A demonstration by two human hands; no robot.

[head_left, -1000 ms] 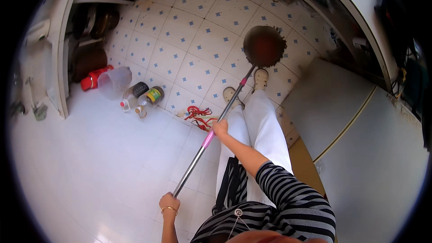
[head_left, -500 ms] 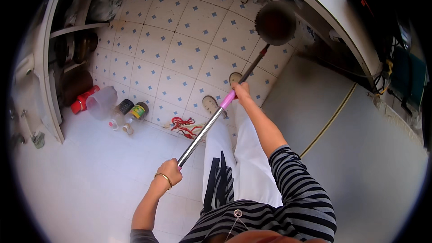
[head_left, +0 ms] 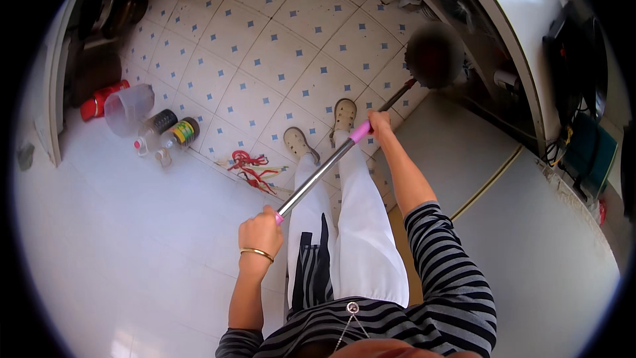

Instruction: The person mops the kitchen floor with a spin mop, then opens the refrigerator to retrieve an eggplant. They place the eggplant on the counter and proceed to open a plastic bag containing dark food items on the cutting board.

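Observation:
A long-handled mop (head_left: 324, 171) slants across the view, with a shiny metal pole and pink grips. Its round, dark head (head_left: 434, 56) is blurred, at the upper right beside the open shelving. My left hand (head_left: 260, 233), with a gold bangle on the wrist, is closed round the pole's near end. Farther up, my right hand (head_left: 379, 123) wraps the pole just beyond the pink middle grip. Whether the mop head touches the floor, I cannot tell.
Blue-and-white tiles (head_left: 265, 59) cover the floor. To the left stand bottles (head_left: 180, 132), a translucent tub (head_left: 129, 109) and a red container (head_left: 103, 99). Red and pale cords (head_left: 250, 169) lie near my shoes (head_left: 301, 144). A large grey surface (head_left: 477, 152) borders the right side.
The mop head has shifted right and slightly down in the view, toward the shelving. My left hand has moved up and right, my right hand a little right. Both keep their hold.

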